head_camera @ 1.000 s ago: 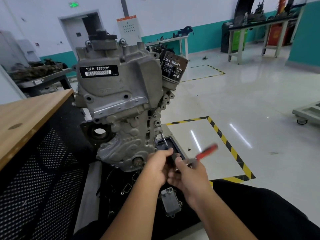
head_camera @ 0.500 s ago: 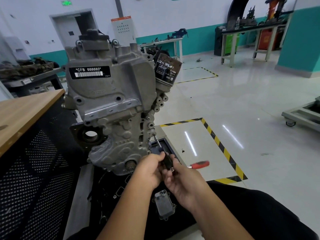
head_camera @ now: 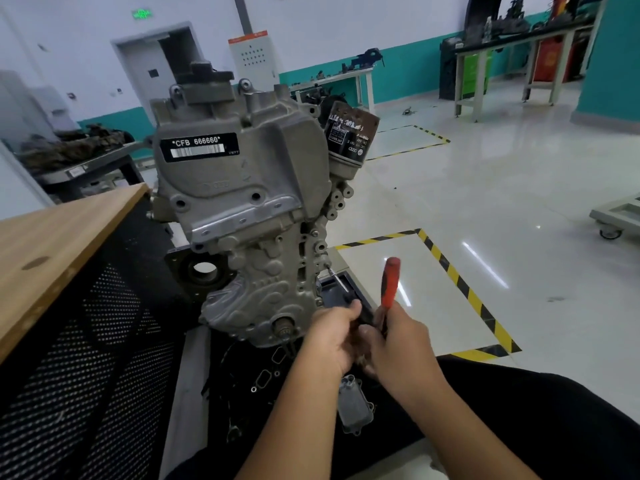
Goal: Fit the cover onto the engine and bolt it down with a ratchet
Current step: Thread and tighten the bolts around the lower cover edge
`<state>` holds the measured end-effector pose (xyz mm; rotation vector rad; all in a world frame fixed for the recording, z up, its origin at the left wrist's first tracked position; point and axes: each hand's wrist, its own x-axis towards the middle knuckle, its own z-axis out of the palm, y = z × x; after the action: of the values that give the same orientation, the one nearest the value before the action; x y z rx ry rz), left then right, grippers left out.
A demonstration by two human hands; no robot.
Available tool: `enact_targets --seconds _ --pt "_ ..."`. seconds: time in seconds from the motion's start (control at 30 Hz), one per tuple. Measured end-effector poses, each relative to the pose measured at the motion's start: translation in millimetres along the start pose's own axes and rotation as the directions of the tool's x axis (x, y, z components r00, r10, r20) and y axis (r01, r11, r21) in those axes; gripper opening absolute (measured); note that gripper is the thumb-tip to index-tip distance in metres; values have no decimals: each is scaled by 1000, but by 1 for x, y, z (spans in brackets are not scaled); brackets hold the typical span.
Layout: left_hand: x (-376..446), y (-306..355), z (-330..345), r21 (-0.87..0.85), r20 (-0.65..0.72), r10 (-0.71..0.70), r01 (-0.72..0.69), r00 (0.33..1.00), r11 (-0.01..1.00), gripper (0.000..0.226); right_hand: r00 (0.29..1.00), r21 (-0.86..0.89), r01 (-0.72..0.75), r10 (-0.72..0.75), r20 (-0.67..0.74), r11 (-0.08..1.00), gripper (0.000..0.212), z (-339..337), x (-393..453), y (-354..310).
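A grey engine (head_camera: 242,216) stands upright on a stand, with a "CFB 666660" label on its timing cover. My right hand (head_camera: 398,344) grips a ratchet (head_camera: 389,289) whose red handle points up. A thin extension bar (head_camera: 337,279) runs from the ratchet head to a bolt on the engine's lower right side. My left hand (head_camera: 332,336) curls round the black head of the ratchet, close to the engine's lower corner. The bolt itself is too small to make out.
A small grey metal cover (head_camera: 355,405) and loose gaskets (head_camera: 263,379) lie on the black mat under my hands. A wooden bench top (head_camera: 52,244) with black mesh sides is on the left. An oil filter (head_camera: 349,136) sticks out at the engine's upper right.
The red handle swung from pointing right and low to standing nearly upright. Both hands stayed at the engine's lower right corner.
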<state>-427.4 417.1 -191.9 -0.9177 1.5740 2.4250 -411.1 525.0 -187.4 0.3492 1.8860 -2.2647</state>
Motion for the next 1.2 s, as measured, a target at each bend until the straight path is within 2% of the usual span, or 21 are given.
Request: enact_targets --seconds 0.07,0.17,0.2,0.3,0.37,0.43,0.47,0.53,0.57,0.6,0.67,0.7,0.77,0.8,0.9,0.93,1.0,1.03,1.1,1.17,1.2 --pt "-1 0 0 37 -3 -17 17 1000 999 25 989 232 -138 122 83 963 10 -4 -1 4" --pt "-3 6 -6 51 44 -54 52 998 997 38 825 660 -565 339 451 495 17 -7 -9 -5" --pt "-3 8 -8 67 47 -52 49 998 997 38 811 678 -584 350 468 447 19 -6 -11 -7" --pt "-1 7 -8 150 2 1 -1 1000 989 31 952 342 -280 213 220 897 14 -5 -8 -1" --pt "-3 3 -3 120 -5 19 -19 1000 993 26 998 59 -33 30 47 998 14 0 -6 3" --pt "-5 2 0 78 17 -14 12 1000 997 25 998 89 -24 20 52 996 11 0 -7 6" --pt "-6 2 0 61 42 -49 47 998 997 24 983 282 -171 144 113 944 8 0 -7 5" --pt "-9 6 -2 -9 77 -102 103 992 995 17 865 627 -502 323 385 596 16 0 -14 -3" --pt "-9 8 -3 -15 75 -101 103 992 995 14 834 681 -552 345 431 482 18 -1 -13 -4" --pt "-9 7 -3 3 62 -87 87 994 996 13 860 656 -511 334 387 555 18 -1 -9 -1" --pt "-8 4 1 54 33 -42 40 999 998 14 955 400 -296 262 140 867 9 -1 -4 3" --pt "-7 2 3 53 23 -24 22 999 998 17 981 303 -192 183 57 934 6 1 -3 5" --pt "-6 0 4 48 15 -15 15 1000 999 23 989 369 -145 137 48 918 7 5 0 10" --pt "-6 1 3 62 14 -27 26 1000 998 26 968 481 -250 219 122 840 5 1 -1 7" --pt "-6 6 -4 33 45 -72 71 996 997 34 835 709 -549 321 446 443 18 -3 -11 0" --pt "-7 8 -6 28 60 -73 71 996 997 35 839 700 -545 316 443 462 17 -3 -10 0" --pt "-9 9 -5 36 69 -43 41 997 999 30 940 425 -324 234 250 845 9 -3 -6 1" --pt "-9 7 -4 37 64 -24 21 998 999 25 982 233 -173 148 121 957 5 -2 -4 4" --pt "-7 4 -2 35 44 -3 1 999 999 19 997 151 -67 60 50 986 10 3 1 6" --pt "-7 6 -4 48 30 -2 1 1000 999 20 972 389 -221 169 165 894 7 -1 0 5" --pt "-7 7 -5 49 33 -7 5 999 999 24 928 536 -354 218 301 766 15 -3 -5 3"
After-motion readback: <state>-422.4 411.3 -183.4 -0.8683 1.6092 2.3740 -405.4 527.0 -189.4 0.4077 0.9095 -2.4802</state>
